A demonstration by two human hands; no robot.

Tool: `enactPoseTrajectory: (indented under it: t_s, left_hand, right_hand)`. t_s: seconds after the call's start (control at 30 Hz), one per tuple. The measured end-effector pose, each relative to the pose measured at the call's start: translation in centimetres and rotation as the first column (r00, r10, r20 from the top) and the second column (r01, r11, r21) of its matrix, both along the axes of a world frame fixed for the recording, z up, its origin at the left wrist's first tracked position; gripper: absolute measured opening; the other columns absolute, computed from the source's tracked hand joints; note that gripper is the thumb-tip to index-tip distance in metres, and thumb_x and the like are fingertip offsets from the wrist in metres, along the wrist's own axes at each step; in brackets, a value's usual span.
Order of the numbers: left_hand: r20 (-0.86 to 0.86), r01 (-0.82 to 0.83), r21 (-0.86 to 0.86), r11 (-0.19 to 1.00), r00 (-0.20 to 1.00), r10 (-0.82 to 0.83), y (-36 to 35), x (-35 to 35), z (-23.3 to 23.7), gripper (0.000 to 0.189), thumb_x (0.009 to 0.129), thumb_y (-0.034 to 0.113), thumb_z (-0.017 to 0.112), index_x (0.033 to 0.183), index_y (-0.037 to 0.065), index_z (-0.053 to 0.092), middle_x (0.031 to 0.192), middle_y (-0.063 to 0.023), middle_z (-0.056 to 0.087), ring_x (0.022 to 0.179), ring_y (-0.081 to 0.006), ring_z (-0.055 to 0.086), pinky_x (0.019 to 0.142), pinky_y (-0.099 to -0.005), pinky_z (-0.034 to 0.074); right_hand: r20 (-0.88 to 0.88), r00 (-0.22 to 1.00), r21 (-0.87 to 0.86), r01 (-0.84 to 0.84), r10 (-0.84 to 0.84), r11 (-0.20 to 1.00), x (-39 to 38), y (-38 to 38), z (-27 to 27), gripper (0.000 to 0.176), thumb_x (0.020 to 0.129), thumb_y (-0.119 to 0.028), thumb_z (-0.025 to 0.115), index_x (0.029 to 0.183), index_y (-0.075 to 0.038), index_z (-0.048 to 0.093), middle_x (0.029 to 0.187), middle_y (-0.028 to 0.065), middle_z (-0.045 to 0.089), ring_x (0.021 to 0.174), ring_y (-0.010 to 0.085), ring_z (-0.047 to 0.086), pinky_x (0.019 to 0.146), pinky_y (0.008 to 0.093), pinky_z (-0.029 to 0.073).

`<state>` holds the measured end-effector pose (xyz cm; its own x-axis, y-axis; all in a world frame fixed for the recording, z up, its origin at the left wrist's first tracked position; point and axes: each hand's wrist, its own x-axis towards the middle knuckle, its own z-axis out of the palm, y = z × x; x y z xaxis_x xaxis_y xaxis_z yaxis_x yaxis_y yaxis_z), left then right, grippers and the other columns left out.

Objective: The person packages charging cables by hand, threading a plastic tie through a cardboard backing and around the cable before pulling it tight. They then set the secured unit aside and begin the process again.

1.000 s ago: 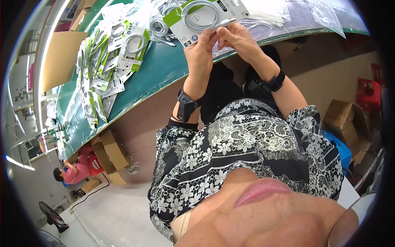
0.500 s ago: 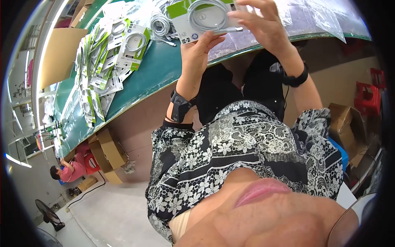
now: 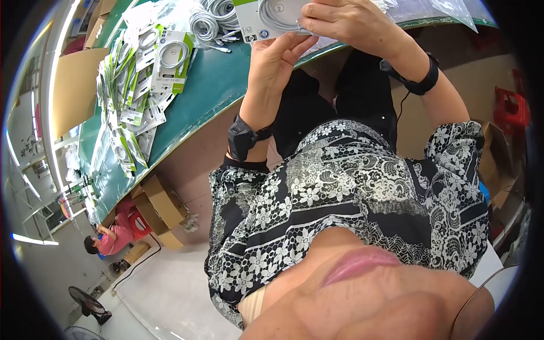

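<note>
A white-and-green retail card [image 3: 249, 21] with a coiled light-grey USB cable [image 3: 269, 22] on its front is at the top edge of the head view, partly cut off. My left hand [image 3: 272, 65] holds the lower edge of this packaged cable, thumb and fingers pressed together. Across from it, my right hand [image 3: 351, 22] grips the right side, its fingers bent over the cable's edge. Left of my hands, a heap of similar packaged cables [image 3: 173, 59] lies on the green table [image 3: 212, 85]. Loose coiled cables [image 3: 207, 25] rest behind, near the heap.
Clear plastic sheets [image 3: 456, 11] lie at the table's far right. Open cardboard boxes [image 3: 161, 207] stand on the floor at left, beyond which a person in pink [image 3: 116, 235] sits. A red stool [image 3: 510, 107] and a fan [image 3: 88, 303] are farther out.
The card has moved slightly up in view and is more cut off. My right hand's fingers, spread before, have closed in at the cable; the whole view has shifted a little.
</note>
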<state>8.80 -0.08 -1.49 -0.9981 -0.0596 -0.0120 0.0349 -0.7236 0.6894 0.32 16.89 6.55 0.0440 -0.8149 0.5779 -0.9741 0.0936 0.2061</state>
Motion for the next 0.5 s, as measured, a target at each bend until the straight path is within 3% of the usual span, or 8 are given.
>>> enactPoseTrajectory:
  t_s: [0.13, 0.2, 0.27, 0.4, 0.5]
  left_hand:
    - [0.030, -0.037, 0.122, 0.992, 0.999, 0.034, 1.04, -0.21, 0.13, 0.023, 0.084, -0.003, 0.053, 0.106, -0.009, 0.054, 0.104, -0.0148, 0.061, 0.092, -0.0261, 0.064, 0.087, -0.0390, 0.053]
    - [0.036, -0.063, 0.153, 0.986, 0.998, 0.058, 1.20, -0.28, 0.06, 0.022, 0.083, -0.003, 0.053, 0.104, -0.008, 0.054, 0.104, -0.0139, 0.061, 0.092, -0.0252, 0.063, 0.088, -0.0382, 0.052]
    - [0.024, -0.053, 0.136, 0.989, 0.998, 0.050, 1.05, -0.36, -0.20, 0.022, 0.083, -0.002, 0.053, 0.104, -0.007, 0.054, 0.103, -0.0136, 0.061, 0.092, -0.0246, 0.063, 0.087, -0.0376, 0.052]
    - [0.004, -0.040, 0.099, 0.994, 0.999, 0.040, 0.95, -0.17, -0.43, 0.022, 0.082, -0.002, 0.053, 0.104, -0.007, 0.054, 0.102, -0.0123, 0.062, 0.091, -0.0230, 0.064, 0.085, -0.0358, 0.053]
    - [0.000, -0.035, 0.091, 0.995, 0.999, 0.035, 1.15, -0.07, -0.31, 0.023, 0.082, -0.002, 0.053, 0.105, -0.006, 0.054, 0.102, -0.0113, 0.062, 0.090, -0.0220, 0.064, 0.083, -0.0346, 0.053]
  right_hand:
    - [0.070, 0.997, -0.090, -0.033, 0.039, 0.995, 0.16, -0.31, -0.67, 0.010, 0.069, -0.015, 0.057, 0.075, -0.008, 0.055, 0.075, 0.0010, 0.050, 0.076, 0.0156, 0.053, 0.070, 0.0283, 0.043]
    - [-0.060, 0.998, -0.025, 0.026, -0.028, 0.999, 0.27, -0.38, -0.72, 0.010, 0.069, -0.015, 0.057, 0.074, -0.007, 0.054, 0.073, 0.0018, 0.050, 0.073, 0.0159, 0.053, 0.067, 0.0284, 0.043]
    - [-0.129, 0.990, 0.003, 0.061, -0.060, 0.998, 0.39, -0.38, -0.74, 0.010, 0.068, -0.014, 0.057, 0.073, -0.007, 0.054, 0.072, 0.0023, 0.049, 0.071, 0.0161, 0.053, 0.066, 0.0284, 0.043]
    - [-0.059, 0.997, -0.057, 0.051, -0.054, 0.997, 0.64, -0.47, -0.88, 0.009, 0.068, -0.014, 0.057, 0.073, -0.007, 0.053, 0.071, 0.0030, 0.048, 0.070, 0.0166, 0.053, 0.064, 0.0287, 0.042]
    - [-0.352, 0.929, 0.014, 0.130, -0.116, 0.991, 0.63, -0.31, -1.01, 0.009, 0.069, -0.014, 0.057, 0.071, -0.007, 0.052, 0.071, 0.0037, 0.048, 0.068, 0.0170, 0.052, 0.063, 0.0286, 0.042]
